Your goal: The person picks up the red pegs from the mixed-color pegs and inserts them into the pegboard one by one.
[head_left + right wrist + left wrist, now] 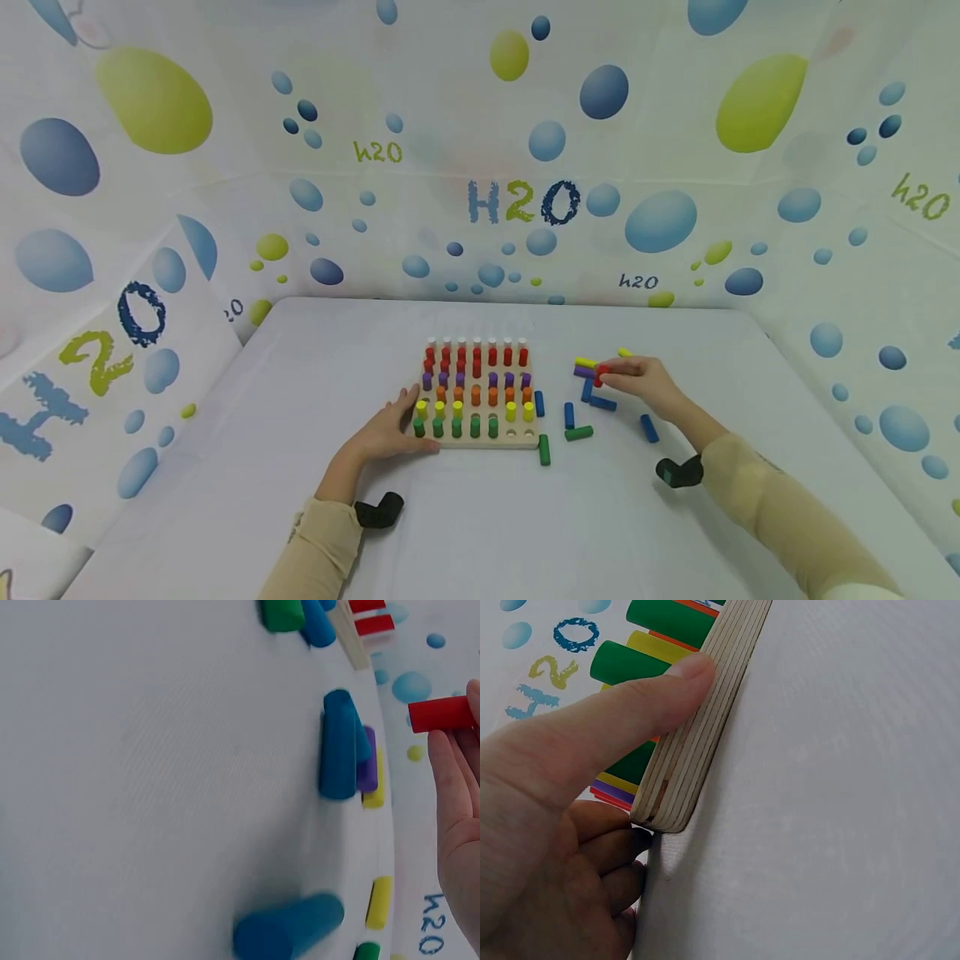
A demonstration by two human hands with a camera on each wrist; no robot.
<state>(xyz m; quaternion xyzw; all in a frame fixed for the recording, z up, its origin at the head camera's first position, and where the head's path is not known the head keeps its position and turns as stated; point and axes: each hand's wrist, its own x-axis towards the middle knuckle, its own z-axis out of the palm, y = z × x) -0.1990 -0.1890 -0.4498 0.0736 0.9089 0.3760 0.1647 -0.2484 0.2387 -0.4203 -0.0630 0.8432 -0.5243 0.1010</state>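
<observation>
A wooden pegboard (487, 445) carries rows of white, red, purple, orange, yellow and green pegs, with some bare holes showing. My left hand (382, 429) grips its front-left corner. The left wrist view shows the thumb laid along the layered front edge (681, 776) and the fingers curled at the left side. Right of the board, my right hand (647, 385) pinches a red peg (439, 715) between thumb and fingers, raised over the loose pegs. In the head view that red peg (600, 377) overlaps a purple peg (582, 372) lying on the table.
Loose blue pegs (603, 403) lie scattered right of the board, one (648, 428) farther out. Two green pegs (579, 433) are near the front-right corner. Yellow pegs (586, 362) lie farther back. A patterned curtain (480, 100) hangs behind the white table (480, 533).
</observation>
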